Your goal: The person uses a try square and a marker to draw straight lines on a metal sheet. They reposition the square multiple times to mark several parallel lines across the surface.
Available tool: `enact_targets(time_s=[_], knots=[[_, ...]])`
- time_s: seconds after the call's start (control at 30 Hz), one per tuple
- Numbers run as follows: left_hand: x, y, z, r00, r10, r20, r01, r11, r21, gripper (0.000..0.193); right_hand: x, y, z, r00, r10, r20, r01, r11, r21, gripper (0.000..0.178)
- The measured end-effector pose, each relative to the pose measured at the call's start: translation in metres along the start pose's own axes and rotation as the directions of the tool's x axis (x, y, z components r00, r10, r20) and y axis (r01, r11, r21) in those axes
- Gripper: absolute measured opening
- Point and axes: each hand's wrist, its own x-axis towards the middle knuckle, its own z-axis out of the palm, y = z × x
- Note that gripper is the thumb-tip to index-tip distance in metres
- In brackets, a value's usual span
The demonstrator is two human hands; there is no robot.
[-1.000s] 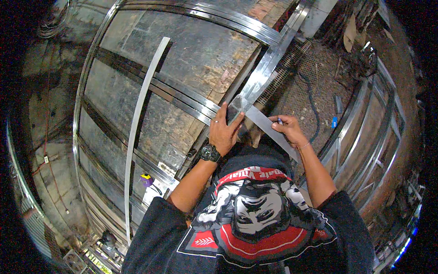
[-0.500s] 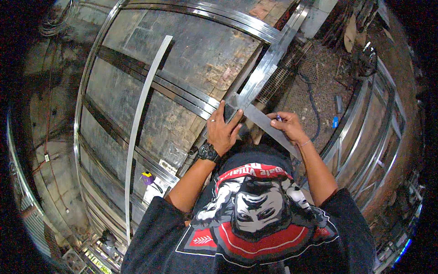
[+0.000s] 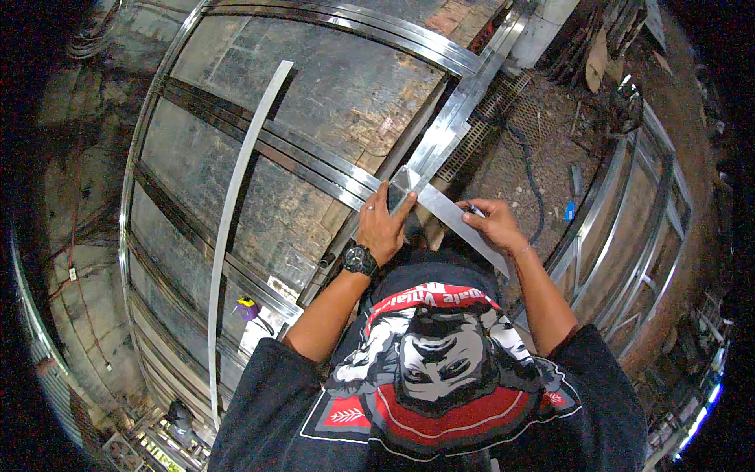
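Note:
My left hand (image 3: 381,228), with a black watch at its wrist, rests with fingers spread at the near corner of a metal frame. Its index finger and thumb lie on either side of a shiny metal piece (image 3: 403,181) there. From that corner a flat grey metal strip (image 3: 460,220) slants down toward my right forearm. My right hand (image 3: 497,226) is closed in a pinch on a slim pen (image 3: 474,211), over the strip's edge. Whether its lower fingers also touch the strip is hidden.
Metal tubes (image 3: 314,169) cross the dark worktop (image 3: 314,79). A long pale strip (image 3: 236,197) lies over them at the left. Near it sits a purple and yellow tool (image 3: 248,308). Another metal frame (image 3: 621,228) and a blue object (image 3: 570,211) lie to the right.
The view has shifted slightly. My right hand has tilted a little, and the pen now points more to the left over the strip. My left hand stays at the corner.

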Motion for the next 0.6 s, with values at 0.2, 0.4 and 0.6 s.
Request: enact_targets(time_s=[0.2,0.4,0.6], knots=[[-0.002,0.003,0.003,1.0,-0.017,0.005,0.017,1.0,0.011,0.079,0.004,0.013,0.003,0.996,-0.08,-0.047,0.077,0.995,-0.064,0.028],[-0.006,0.002,0.003,0.999,-0.008,0.034,0.008,1.0,-0.004,0.078,0.005,0.017,0.01,0.992,-0.09,-0.083,0.091,0.996,0.008,0.026],[-0.008,0.0,0.007,0.999,0.002,0.041,-0.003,1.0,0.019,0.097,0.007,0.02,0.008,0.994,-0.088,-0.065,0.089,0.996,0.02,0.025]])
